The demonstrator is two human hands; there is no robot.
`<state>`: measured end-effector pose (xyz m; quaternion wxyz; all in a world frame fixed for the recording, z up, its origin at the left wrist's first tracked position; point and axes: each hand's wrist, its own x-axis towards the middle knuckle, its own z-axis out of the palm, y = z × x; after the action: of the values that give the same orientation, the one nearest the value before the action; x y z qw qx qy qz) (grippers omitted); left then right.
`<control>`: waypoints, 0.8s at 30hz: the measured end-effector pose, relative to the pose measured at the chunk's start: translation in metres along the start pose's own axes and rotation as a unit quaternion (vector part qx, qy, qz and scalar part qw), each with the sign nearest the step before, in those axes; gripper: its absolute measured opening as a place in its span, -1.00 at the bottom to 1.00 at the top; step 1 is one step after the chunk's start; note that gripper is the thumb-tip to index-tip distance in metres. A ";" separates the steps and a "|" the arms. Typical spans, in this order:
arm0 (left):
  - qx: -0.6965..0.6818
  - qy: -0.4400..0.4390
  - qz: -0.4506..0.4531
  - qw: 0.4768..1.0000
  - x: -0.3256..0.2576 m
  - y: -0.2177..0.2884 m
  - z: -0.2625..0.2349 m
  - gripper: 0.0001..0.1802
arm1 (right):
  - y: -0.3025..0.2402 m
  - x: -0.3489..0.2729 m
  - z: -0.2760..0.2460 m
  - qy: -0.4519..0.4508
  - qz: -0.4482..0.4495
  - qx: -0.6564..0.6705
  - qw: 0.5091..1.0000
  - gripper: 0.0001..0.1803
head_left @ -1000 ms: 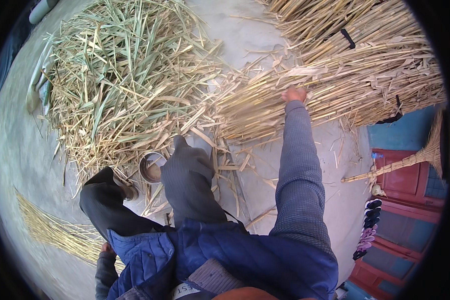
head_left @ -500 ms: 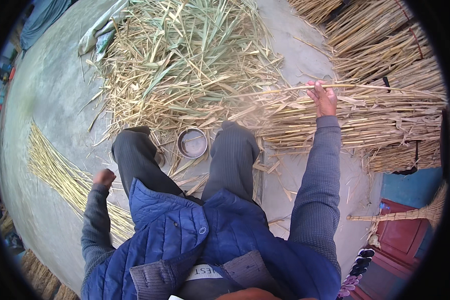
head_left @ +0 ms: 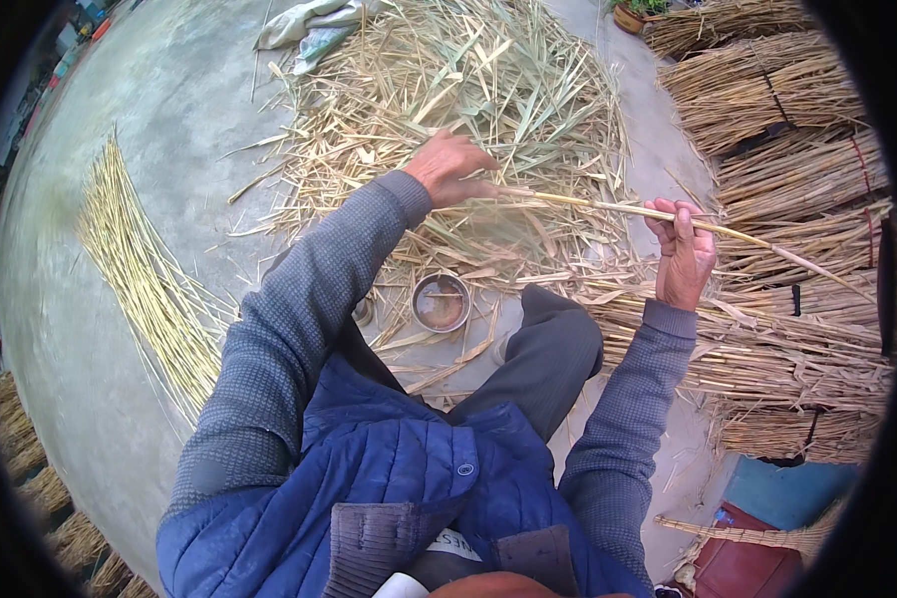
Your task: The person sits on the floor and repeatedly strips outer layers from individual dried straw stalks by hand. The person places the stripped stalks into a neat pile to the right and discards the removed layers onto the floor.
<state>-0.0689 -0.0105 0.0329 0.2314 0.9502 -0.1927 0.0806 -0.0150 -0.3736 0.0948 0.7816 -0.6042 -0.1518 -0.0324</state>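
My right hand (head_left: 683, 254) pinches a long, thin dry stalk (head_left: 608, 205) between thumb and fingers. The stalk slants down to the right across the view. Its left end reaches the fingertips of my left hand (head_left: 453, 169), which is over the leaf heap. The left fingers are partly smeared by motion, so their hold on the stalk is unclear. Beneath my hands spreads a big heap of dry leaves and husks (head_left: 498, 90), pale straw and greenish. Between my legs stands a small round metal bowl (head_left: 441, 303) with a little brownish matter in it.
A fanned pile of bare yellowish stalks (head_left: 154, 289) lies on the concrete floor at left. Bundles of dry stalks (head_left: 797, 189) are stacked at right, some tied with bands. A pale sack (head_left: 314, 25) rests at the heap's far edge. A straw broom (head_left: 757, 535) is at lower right.
My left hand has come up from beside my left leg to the stalk's left end. My right hand still holds the stalk, now slanting down to the right. The view has shifted.
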 end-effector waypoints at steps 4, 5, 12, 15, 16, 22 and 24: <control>-0.285 -0.033 -0.006 0.958 0.011 -0.013 0.035 -0.62 | -0.002 -0.011 -0.004 0.036 0.033 -0.037 0.998 -0.70; -0.314 -0.039 -0.012 0.949 0.008 -0.015 0.042 -0.64 | -0.002 -0.012 -0.005 0.021 0.020 -0.037 0.999 -0.70; -0.593 0.063 -0.171 0.784 0.007 -0.024 0.047 -0.84 | 0.002 -0.015 -0.017 0.034 0.016 -0.040 0.998 -0.72; -0.608 0.228 -0.267 0.712 0.009 -0.065 0.019 -0.82 | 0.012 -0.016 -0.026 0.078 0.042 -0.054 0.995 -0.72; -0.588 0.210 -0.246 0.741 0.006 -0.076 0.013 -0.82 | 0.017 -0.019 -0.028 0.088 0.049 -0.058 0.993 -0.71; 0.154 0.062 -0.186 0.968 -0.021 -0.081 0.002 -0.56 | 0.026 -0.019 -0.013 0.098 0.082 -0.145 0.981 -0.68; 0.065 0.104 -0.088 0.989 -0.020 -0.060 0.003 -0.57 | 0.035 -0.023 0.010 0.072 0.086 -0.152 0.982 -0.70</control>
<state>-0.0626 0.0436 0.0008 0.1946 0.9629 -0.0773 0.1703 -0.0303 -0.3581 0.0583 0.6895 -0.7227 -0.0355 -0.0312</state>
